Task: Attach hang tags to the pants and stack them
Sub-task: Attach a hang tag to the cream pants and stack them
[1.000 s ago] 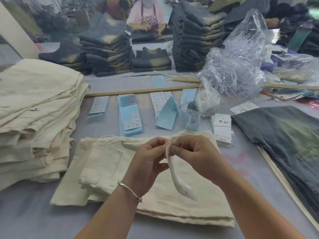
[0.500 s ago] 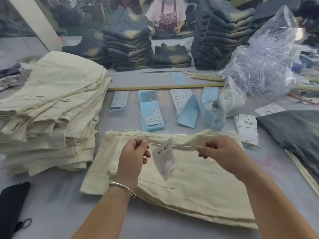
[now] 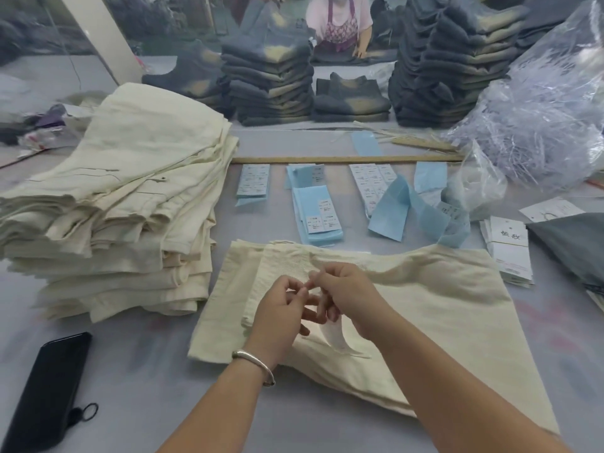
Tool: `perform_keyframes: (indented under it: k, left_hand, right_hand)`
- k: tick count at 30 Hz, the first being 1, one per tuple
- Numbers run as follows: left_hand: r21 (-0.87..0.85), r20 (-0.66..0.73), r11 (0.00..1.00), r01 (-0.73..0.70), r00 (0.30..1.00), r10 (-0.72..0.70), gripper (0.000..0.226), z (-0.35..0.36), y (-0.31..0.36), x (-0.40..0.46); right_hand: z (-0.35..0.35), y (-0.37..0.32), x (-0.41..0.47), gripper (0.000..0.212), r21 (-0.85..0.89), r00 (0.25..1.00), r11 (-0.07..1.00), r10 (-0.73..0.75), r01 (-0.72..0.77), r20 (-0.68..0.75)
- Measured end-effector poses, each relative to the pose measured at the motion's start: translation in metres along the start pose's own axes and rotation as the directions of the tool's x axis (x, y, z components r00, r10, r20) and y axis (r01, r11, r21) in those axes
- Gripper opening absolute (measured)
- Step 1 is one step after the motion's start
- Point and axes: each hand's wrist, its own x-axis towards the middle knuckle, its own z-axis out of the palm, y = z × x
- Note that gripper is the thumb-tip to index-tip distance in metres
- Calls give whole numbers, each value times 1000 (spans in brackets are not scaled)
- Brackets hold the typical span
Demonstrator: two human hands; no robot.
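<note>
Scene: A garment worker fastens a hang tag (image 3: 336, 335) over a folded pair of cream pants (image 3: 425, 308) lying flat on the grey desk (image 3: 147, 371).
Left hand (image 3: 281, 308): Fingers curled, fingertips meeting those of the other hand; it appears to pinch the tag's thin string, though the string itself is too fine to make out.
Right hand (image 3: 346, 295): Fingers bent inward at the same spot, apparently pinching the other end, likely to knot or loop it near the waistband.
Hang tag: The white card dangles below the hands, just above the pants, its weight taken by the fingers.
Pants: Spread close in front of the worker, waistband toward the far side, probably so the fastening point sits within easy reach.
Finished pile: A tall stack of cream pants (image 3: 114, 207) stands to the left, near enough to receive this pair once tagged.
Supplies: A pile of white hang tags (image 3: 508, 250) lies just right of the pants; sticker sheets on blue backing (image 3: 318, 212) lie in a row beyond.
Containers: A large clear plastic bag (image 3: 549, 103) at the right holds a mass of thin clear strands, seemingly tag fasteners; a smaller clear bag (image 3: 477, 188) beside it has contents too blurred to name.
Stage: Judged mid-attachment; stacking not yet done.
</note>
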Motion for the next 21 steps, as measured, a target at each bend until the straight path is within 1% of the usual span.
perform_keyframes:
  k: [2, 4, 6, 9, 10, 12, 13, 14, 16, 18, 19, 20, 21]
  left_hand:
    - [165, -88, 984, -64, 993, 79, 12, -14, -4, 11]
    - [259, -130, 961, -97, 983, 134, 14, -25, -6, 21]
    - [256, -109, 961, -105, 985, 136, 16, -34, -8, 28]
    - [194, -88, 977, -88, 990, 107, 13, -53, -13, 34]
    - [162, -112, 983, -84, 988, 103, 12, -62, -15, 34]
    - [126, -202, 990, -65, 975, 90, 12, -85, -23, 34]
    - [142, -234, 989, -47, 969, 80, 13, -96, -27, 33]
    - [168, -242, 985, -29, 968, 69, 14, -105, -32, 32]
    - [198, -198, 980, 5, 980, 35, 17, -112, -42, 30]
    - [179, -140, 983, 40, 990, -15, 16, -109, -48, 30]
    - [152, -122, 987, 51, 992, -33, 13, -106, -49, 30]
    - [128, -113, 990, 56, 993, -41, 12, -102, -49, 31]
    - [118, -108, 992, 51, 993, -38, 15, -99, -50, 31]
  right_hand:
    - [10, 4, 8, 27, 1, 1000, 1000, 17, -17, 21]
    - [17, 7, 19, 31, -47, 1000, 999, 12, -12, -6]
    - [24, 8, 29, 33, -145, 999, 989, -7, 1, -43]
    - [30, 7, 40, 31, -286, 999, 958, -26, 12, -47]
    - [28, 7, 42, 31, -371, 997, 928, -48, 24, -55]
    - [18, 2, 46, 32, -593, 986, 804, -135, 52, -96]
    - [11, -2, 48, 33, -678, 974, 733, -192, 59, -123]
    - [4, -6, 49, 33, -728, 957, 683, -248, 65, -148]
    - [-6, -15, 51, 34, -758, 924, 643, -346, 105, -165]
    - [-1, -18, 52, 35, -771, 906, 611, -408, 177, -115]
    - [5, -16, 51, 35, -763, 909, 612, -409, 209, -80]
    - [11, -11, 52, 34, -739, 919, 634, -391, 228, -52]
    - [17, -4, 52, 32, -703, 932, 671, -360, 235, -31]
